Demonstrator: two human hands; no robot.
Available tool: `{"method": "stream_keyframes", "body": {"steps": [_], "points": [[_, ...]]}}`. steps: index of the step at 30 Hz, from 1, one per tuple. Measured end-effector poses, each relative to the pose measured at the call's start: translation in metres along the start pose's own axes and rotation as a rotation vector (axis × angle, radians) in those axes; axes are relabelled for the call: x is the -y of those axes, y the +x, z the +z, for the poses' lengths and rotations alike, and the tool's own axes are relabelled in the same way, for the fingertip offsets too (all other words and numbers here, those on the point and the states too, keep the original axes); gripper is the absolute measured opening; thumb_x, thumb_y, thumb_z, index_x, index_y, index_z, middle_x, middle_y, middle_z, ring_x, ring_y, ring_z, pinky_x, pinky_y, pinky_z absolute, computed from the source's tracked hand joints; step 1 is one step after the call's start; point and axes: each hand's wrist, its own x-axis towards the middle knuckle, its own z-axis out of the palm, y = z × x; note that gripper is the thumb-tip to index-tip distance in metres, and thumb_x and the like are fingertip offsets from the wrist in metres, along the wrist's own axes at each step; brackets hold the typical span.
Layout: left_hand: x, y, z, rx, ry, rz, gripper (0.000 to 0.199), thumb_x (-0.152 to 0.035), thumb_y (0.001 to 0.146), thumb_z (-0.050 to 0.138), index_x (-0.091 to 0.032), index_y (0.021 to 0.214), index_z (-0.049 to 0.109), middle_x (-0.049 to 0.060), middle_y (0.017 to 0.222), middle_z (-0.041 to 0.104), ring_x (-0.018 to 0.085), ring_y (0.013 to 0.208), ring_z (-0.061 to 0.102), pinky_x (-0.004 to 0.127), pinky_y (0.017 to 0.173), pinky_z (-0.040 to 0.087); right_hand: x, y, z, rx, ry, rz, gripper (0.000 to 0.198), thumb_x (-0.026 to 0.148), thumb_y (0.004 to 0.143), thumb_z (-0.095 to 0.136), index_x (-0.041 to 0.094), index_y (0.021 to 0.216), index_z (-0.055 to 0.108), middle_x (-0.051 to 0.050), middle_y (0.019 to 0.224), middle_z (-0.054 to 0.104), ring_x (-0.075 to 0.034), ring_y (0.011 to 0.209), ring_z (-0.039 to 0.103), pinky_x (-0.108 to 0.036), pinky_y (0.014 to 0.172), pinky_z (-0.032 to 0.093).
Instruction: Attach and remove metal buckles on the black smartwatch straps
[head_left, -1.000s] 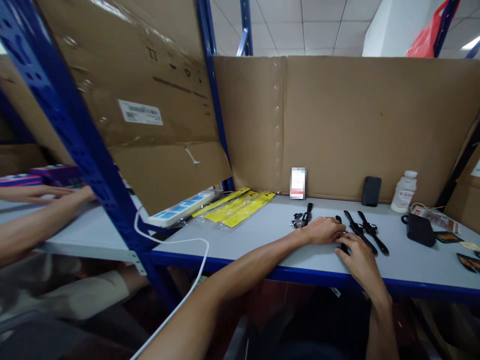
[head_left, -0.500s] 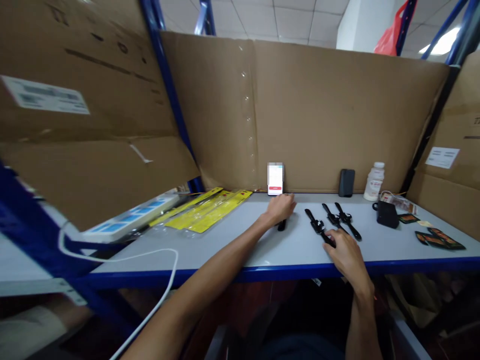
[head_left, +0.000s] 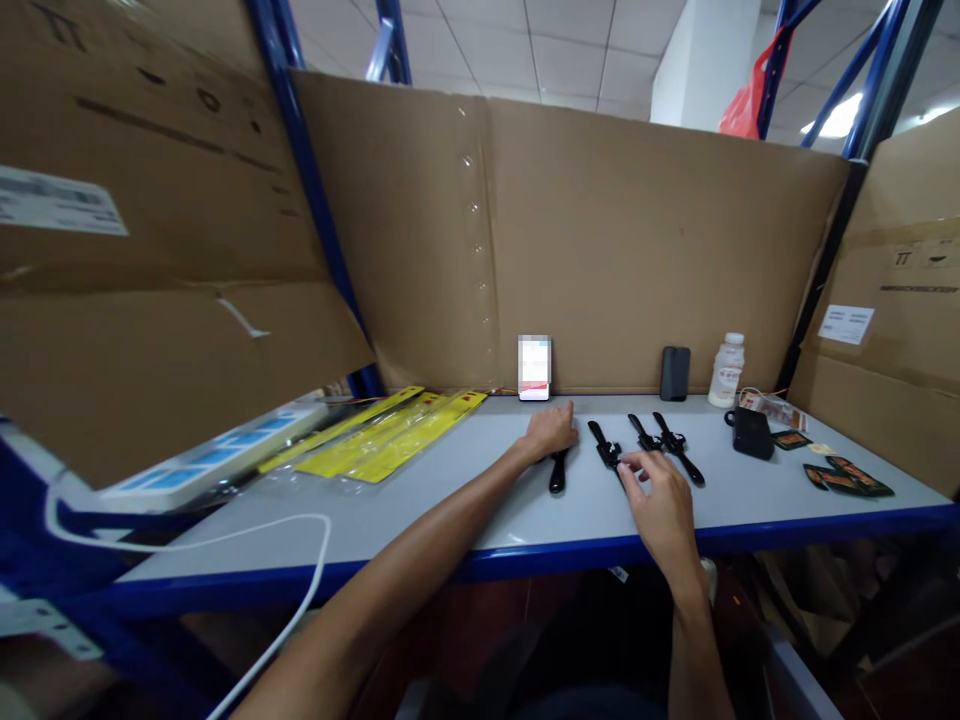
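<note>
My left hand (head_left: 551, 430) is closed over the upper part of a black spokeshave (head_left: 557, 474), whose near handle sticks out below the fingers. To its right lies another spokeshave (head_left: 604, 447), pointing slightly away to the left. My right hand (head_left: 661, 500) has its thumb and fingertips closed at the middle of that one and covers its near handle. Just beyond the right hand are two more black spokeshaves, a left one (head_left: 643, 432) partly hidden by the fingers and a right one (head_left: 675, 445) lying in full sight.
Yellow-backed clear packages (head_left: 420, 435) lie left, beside a white power strip (head_left: 217, 455). A lit phone (head_left: 535, 370) leans on the cardboard at the back. A dark phone (head_left: 675, 374), a bottle (head_left: 727, 372), a black case (head_left: 751, 432) and dark cards (head_left: 847, 477) are right.
The view has shifted, moving the scene left. More of the handle under my left hand shows, nearer to me. My right hand has slid from the spokeshave's near handle up toward its middle.
</note>
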Motion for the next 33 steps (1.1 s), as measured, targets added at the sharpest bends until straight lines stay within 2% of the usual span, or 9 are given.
{"method": "stream_keyframes", "body": {"steps": [3, 6, 10, 12, 16, 21, 24, 28, 33], "points": [[0.000, -0.001, -0.002, -0.049, -0.102, -0.030, 0.058, -0.027, 0.090, 0.058, -0.015, 0.146, 0.050, 0.021, 0.120, 0.074, 0.035, 0.111, 0.070, 0.039, 0.089, 0.052, 0.015, -0.005, 0.006, 0.116, 0.044, -0.031, 0.017, 0.025, 0.099, 0.056, 0.022, 0.096, 0.073, -0.004, 0.092, 0.073, -0.021, 0.088, 0.068, -0.031, 0.081, 0.046], [-0.002, -0.002, -0.003, -0.128, -0.238, -0.061, 0.057, -0.027, 0.091, 0.057, -0.017, 0.148, 0.052, 0.018, 0.121, 0.075, 0.032, 0.113, 0.070, 0.037, 0.093, 0.051, 0.031, -0.010, 0.019, 0.206, -0.039, 0.011, 0.020, 0.027, 0.101, 0.056, 0.023, 0.113, 0.072, -0.004, 0.101, 0.074, -0.020, 0.089, 0.070, -0.030, 0.079, 0.047], [-0.004, -0.002, -0.002, -0.142, -0.420, -0.023, 0.036, -0.019, 0.091, 0.055, -0.018, 0.120, 0.076, 0.012, 0.117, 0.077, 0.026, 0.112, 0.070, 0.031, 0.095, 0.050, 0.047, -0.012, 0.034, 0.277, -0.238, 0.087, 0.040, 0.027, 0.102, 0.057, 0.020, 0.141, 0.059, -0.011, 0.123, 0.071, -0.024, 0.104, 0.072, -0.031, 0.082, 0.050], [-0.006, -0.001, 0.001, -0.122, -0.497, -0.011, 0.028, -0.017, 0.089, 0.056, -0.016, 0.102, 0.081, 0.011, 0.106, 0.079, 0.023, 0.100, 0.072, 0.028, 0.087, 0.052, 0.050, -0.011, 0.036, 0.314, -0.301, 0.103, 0.040, 0.023, 0.103, 0.054, 0.021, 0.142, 0.057, -0.012, 0.128, 0.069, -0.024, 0.106, 0.072, -0.030, 0.082, 0.051], [-0.011, -0.001, 0.006, -0.060, -0.681, -0.072, 0.028, -0.018, 0.088, 0.058, -0.012, 0.102, 0.081, 0.005, 0.076, 0.074, 0.016, 0.056, 0.064, 0.024, 0.057, 0.048, 0.053, -0.009, 0.032, 0.357, -0.331, 0.115, 0.036, 0.024, 0.105, 0.049, 0.023, 0.138, 0.061, -0.012, 0.128, 0.070, -0.024, 0.105, 0.073, -0.032, 0.083, 0.052], [-0.015, -0.001, 0.006, -0.122, -0.875, -0.117, 0.022, -0.016, 0.085, 0.059, -0.011, 0.095, 0.078, 0.001, 0.062, 0.065, 0.011, 0.048, 0.055, 0.020, 0.047, 0.042, 0.055, -0.009, 0.033, 0.375, -0.341, 0.105, 0.048, 0.031, 0.102, 0.053, 0.018, 0.148, 0.053, -0.016, 0.132, 0.067, -0.028, 0.107, 0.072, -0.036, 0.086, 0.055], [-0.018, -0.006, 0.001, -0.102, -1.061, -0.097, 0.025, -0.016, 0.082, 0.057, -0.011, 0.099, 0.074, -0.001, 0.063, 0.063, 0.012, 0.049, 0.057, 0.020, 0.047, 0.047, 0.052, -0.010, 0.038, 0.354, -0.355, 0.110, 0.057, 0.017, 0.098, 0.048, 0.013, 0.155, 0.045, -0.019, 0.130, 0.068, -0.028, 0.105, 0.073, -0.036, 0.085, 0.055], [-0.028, -0.020, -0.011, -0.054, -1.289, 0.133, 0.037, -0.021, 0.081, 0.055, -0.013, 0.115, 0.066, 0.004, 0.080, 0.072, 0.015, 0.061, 0.068, 0.024, 0.054, 0.056, 0.033, -0.007, 0.034, 0.208, -0.178, 0.168, 0.055, 0.010, 0.097, 0.037, 0.011, 0.150, 0.051, -0.018, 0.121, 0.073, -0.025, 0.103, 0.073, -0.033, 0.087, 0.052], [-0.040, -0.031, -0.023, -0.233, -1.289, 0.335, 0.035, -0.032, 0.086, 0.056, -0.014, 0.115, 0.065, 0.009, 0.094, 0.076, 0.020, 0.091, 0.073, 0.032, 0.077, 0.061, -0.006, 0.002, 0.014, -0.004, 0.336, 0.197, 0.050, 0.032, 0.099, 0.036, 0.013, 0.135, 0.065, -0.005, 0.080, 0.071, -0.021, 0.073, 0.066, -0.031, 0.073, 0.052]]}}
